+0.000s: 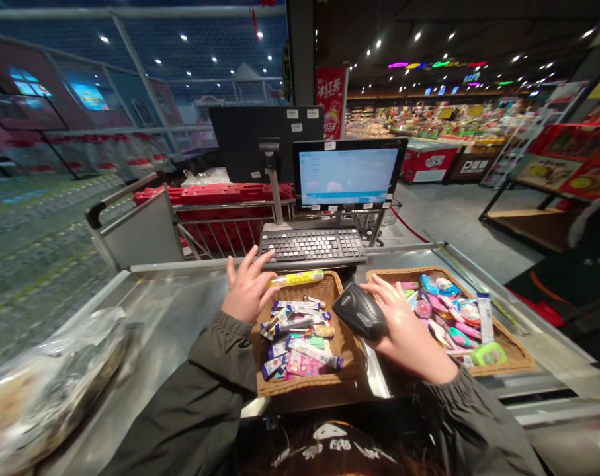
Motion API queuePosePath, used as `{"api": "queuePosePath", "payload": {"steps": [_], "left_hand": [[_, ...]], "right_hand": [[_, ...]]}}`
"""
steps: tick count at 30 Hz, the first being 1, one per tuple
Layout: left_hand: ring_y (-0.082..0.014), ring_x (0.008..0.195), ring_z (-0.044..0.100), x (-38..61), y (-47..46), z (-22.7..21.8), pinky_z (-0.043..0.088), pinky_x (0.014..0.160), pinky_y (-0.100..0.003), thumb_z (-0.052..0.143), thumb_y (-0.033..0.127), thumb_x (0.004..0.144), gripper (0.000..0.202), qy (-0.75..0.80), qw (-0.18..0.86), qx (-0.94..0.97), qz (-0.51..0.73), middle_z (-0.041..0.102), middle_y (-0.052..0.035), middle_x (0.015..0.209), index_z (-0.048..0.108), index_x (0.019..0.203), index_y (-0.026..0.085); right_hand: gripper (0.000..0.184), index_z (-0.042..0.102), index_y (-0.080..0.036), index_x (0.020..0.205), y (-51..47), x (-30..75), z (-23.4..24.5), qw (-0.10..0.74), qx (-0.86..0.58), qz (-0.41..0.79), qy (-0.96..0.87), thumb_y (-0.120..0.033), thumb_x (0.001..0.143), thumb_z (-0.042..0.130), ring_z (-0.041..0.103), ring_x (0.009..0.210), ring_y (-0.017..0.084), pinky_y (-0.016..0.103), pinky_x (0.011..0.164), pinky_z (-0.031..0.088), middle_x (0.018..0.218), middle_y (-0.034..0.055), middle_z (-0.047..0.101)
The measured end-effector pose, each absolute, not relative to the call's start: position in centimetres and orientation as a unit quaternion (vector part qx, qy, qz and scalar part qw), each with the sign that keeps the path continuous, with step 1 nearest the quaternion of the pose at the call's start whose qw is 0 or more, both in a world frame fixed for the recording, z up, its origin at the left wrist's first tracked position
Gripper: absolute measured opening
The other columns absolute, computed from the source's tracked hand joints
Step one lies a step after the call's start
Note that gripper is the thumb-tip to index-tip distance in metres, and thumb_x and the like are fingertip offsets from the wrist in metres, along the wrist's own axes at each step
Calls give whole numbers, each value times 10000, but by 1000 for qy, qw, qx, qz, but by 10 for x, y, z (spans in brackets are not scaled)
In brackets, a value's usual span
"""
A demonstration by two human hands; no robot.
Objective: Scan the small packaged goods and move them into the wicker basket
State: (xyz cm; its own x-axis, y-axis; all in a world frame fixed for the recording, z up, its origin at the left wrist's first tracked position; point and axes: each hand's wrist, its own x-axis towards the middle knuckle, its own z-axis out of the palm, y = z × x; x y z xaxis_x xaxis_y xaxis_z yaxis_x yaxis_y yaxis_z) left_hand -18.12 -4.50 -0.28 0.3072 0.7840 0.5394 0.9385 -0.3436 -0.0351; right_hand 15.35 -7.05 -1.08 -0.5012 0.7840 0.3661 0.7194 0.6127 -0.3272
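Observation:
My left hand (249, 287) is at the back left of a wicker basket (340, 291), fingers spread toward the keyboard (312, 246). Between its thumb and index finger is the end of a yellow tube-shaped packet (298, 277), lying level over the basket's back rim, its printed barcode end pointing right. My right hand (399, 324) is wrapped around a black barcode scanner (360, 311), whose head points left toward the basket. Small wrapped snack sticks (300, 324) and a pink packet (307, 362) fill that basket.
A second wicker basket (520, 357) with colourful small packages stands at right. Behind the keyboard are a lit monitor (349, 175) and a dark display back (240, 142). A clear plastic bag (81, 370) lies on the metal counter (165, 317) at left. A shopping cart (131, 225) stands beyond.

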Motion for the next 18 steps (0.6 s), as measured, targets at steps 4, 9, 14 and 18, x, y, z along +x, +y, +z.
{"api": "queuePosePath", "payload": {"steps": [4, 9, 14, 18], "left_hand": [[-336, 1456, 269, -189, -42, -8, 56, 1149, -683, 577, 322, 899, 154, -538, 179, -794, -222, 479, -91, 1483, 689, 949, 230], [-336, 1456, 273, -191, -36, -13, 56, 1145, -695, 580, 300, 897, 136, -528, 171, -803, -217, 487, -94, 1476, 684, 942, 225], [-351, 1443, 298, -186, -31, -22, 54, 1135, -716, 602, 279, 882, 113, -521, 138, -817, -205, 507, -102, 1458, 695, 905, 219], [-355, 1436, 310, -178, -26, -41, 36, 1127, -732, 629, 265, 864, 96, -502, 100, -842, -173, 515, -97, 1451, 709, 893, 221]], "right_hand": [[478, 600, -195, 1193, -72, 150, -13, 248, -441, 60, -861, -220, 716, 607, 296, 1423, 399, 707, 1134, 150, 1383, 158, 509], [457, 609, -181, 1169, -76, 144, -10, 244, -454, 50, -855, -210, 713, 601, 306, 1414, 398, 698, 1128, 189, 1373, 160, 516], [419, 617, -187, 1137, -77, 144, -8, 247, -460, 51, -851, -230, 721, 615, 324, 1399, 409, 697, 1106, 240, 1354, 164, 528], [465, 597, -183, 1181, -76, 149, -12, 239, -465, 51, -851, -234, 720, 617, 310, 1407, 409, 687, 1114, 245, 1362, 165, 520]]}}
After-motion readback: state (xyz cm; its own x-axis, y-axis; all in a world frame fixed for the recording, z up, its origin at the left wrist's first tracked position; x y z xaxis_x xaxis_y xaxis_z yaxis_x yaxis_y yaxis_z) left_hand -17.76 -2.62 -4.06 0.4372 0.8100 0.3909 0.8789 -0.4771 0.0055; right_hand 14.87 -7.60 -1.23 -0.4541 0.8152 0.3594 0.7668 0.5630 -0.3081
